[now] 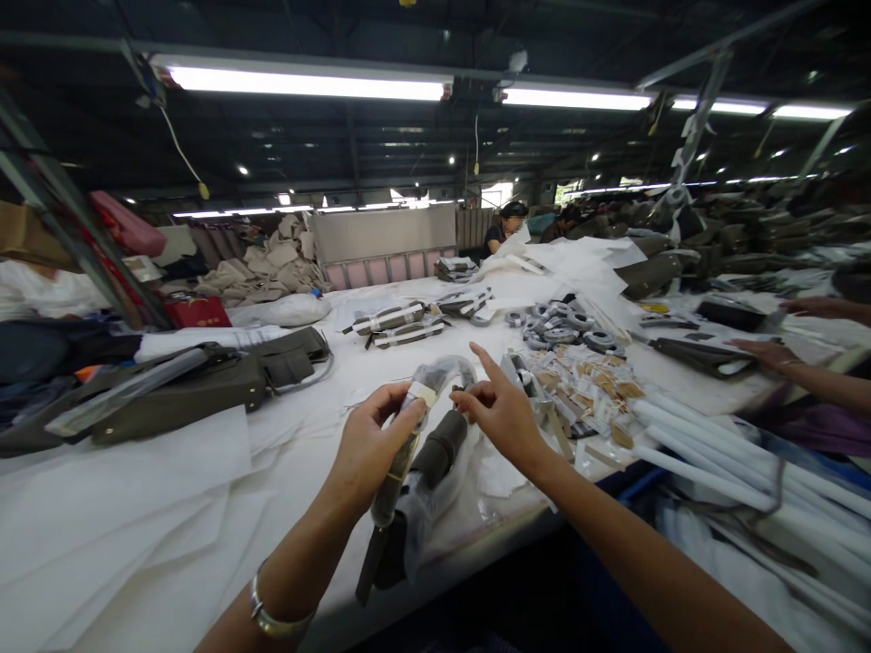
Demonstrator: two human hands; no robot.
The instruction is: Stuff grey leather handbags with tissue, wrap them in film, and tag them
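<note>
My left hand [371, 440] is closed round a rolled olive-grey strap [435, 453] wrapped in clear plastic, with a strip of tape at my fingertips. My right hand [500, 408] pinches the plastic at the strap's upper end, index finger stretched out. The strap hangs down past the front edge of the white-covered table [306, 426]. A silver bracelet sits on my left wrist.
Olive bags [204, 385] lie at left, taped straps [398, 322] in the middle, tape rolls [562, 322] and small packets [585, 376] to the right. White rolled tubes [714, 444] lie at right. Another person's hands [772, 354] rest on a bag at far right. A seated person [507, 227] works beyond.
</note>
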